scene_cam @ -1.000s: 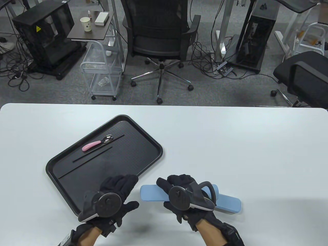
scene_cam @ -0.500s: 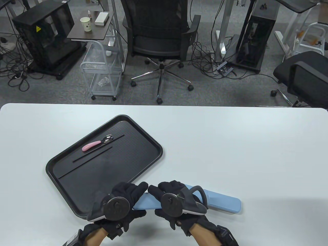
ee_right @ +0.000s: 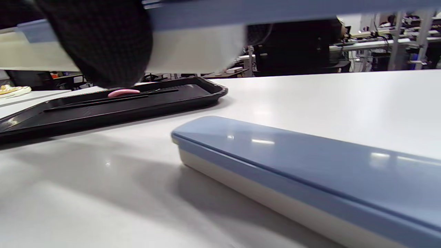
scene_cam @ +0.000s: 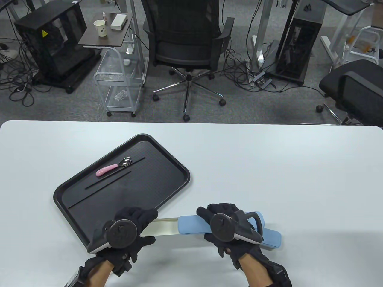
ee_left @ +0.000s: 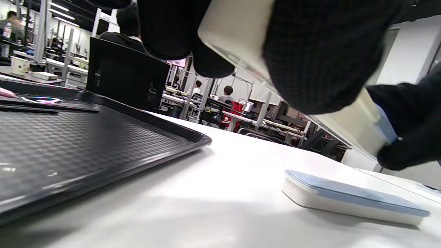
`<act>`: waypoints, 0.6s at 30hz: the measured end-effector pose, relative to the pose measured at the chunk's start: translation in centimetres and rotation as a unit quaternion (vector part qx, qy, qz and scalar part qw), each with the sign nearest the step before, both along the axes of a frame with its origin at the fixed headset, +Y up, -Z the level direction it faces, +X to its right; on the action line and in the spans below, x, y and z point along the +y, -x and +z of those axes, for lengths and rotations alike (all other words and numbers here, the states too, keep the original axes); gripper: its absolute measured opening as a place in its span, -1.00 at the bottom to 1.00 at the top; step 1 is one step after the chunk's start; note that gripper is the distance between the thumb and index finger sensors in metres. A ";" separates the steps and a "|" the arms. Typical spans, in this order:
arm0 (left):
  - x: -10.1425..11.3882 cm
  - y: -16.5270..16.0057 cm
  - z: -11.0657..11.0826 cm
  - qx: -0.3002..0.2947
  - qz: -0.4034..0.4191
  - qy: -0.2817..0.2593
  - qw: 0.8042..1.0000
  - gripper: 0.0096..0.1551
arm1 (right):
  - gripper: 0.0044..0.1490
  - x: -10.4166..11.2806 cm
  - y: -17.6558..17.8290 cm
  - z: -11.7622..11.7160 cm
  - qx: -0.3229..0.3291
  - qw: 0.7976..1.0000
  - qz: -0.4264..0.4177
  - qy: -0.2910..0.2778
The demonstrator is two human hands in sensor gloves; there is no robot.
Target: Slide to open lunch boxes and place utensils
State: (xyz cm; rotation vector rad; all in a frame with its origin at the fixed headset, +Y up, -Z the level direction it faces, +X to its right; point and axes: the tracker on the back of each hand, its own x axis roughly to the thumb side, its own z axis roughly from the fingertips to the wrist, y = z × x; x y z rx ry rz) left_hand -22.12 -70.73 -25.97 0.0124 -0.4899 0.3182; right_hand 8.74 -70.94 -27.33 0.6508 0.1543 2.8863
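My left hand (scene_cam: 140, 222) grips the left end of a white box base (scene_cam: 163, 227), held above the table. My right hand (scene_cam: 214, 218) grips the box's blue lid (scene_cam: 193, 224), which is slid to the right so part of the base is bare. The base (ee_left: 234, 34) and the lid (ee_right: 275, 10) show close up in the wrist views. A second blue-lidded box (scene_cam: 272, 239) lies shut on the table under my right hand; it also shows in the right wrist view (ee_right: 310, 162). A pink-handled spoon (scene_cam: 112, 167) and black chopsticks (scene_cam: 107, 181) lie on the black tray (scene_cam: 176, 185).
The tray's near corner lies under my left hand. The white table (scene_cam: 269, 167) stretches to the right and back. Office chairs and carts stand beyond the far edge.
My hands met at the box, then pulled apart. The blue lid slid right and the white base came out to the left.
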 end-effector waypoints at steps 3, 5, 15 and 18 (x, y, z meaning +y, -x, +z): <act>-0.2 0.3 -0.3 0.002 0.002 0.019 1.000 -0.04 | 0.02 -0.1 -0.4 -0.2 0.000 1.000 -0.018 0.024; -0.2 0.5 -0.3 0.007 0.002 0.016 1.000 -0.04 | 0.02 0.0 -0.3 -0.1 -0.001 1.000 -0.004 0.008; -0.5 1.1 -0.5 0.016 -0.002 0.035 0.999 -0.05 | 0.00 0.2 -0.7 0.0 -0.002 0.999 0.012 0.031; -0.7 1.4 -0.6 0.018 -0.010 0.056 0.998 -0.05 | 0.00 0.3 -0.9 0.1 -0.001 1.000 -0.006 0.005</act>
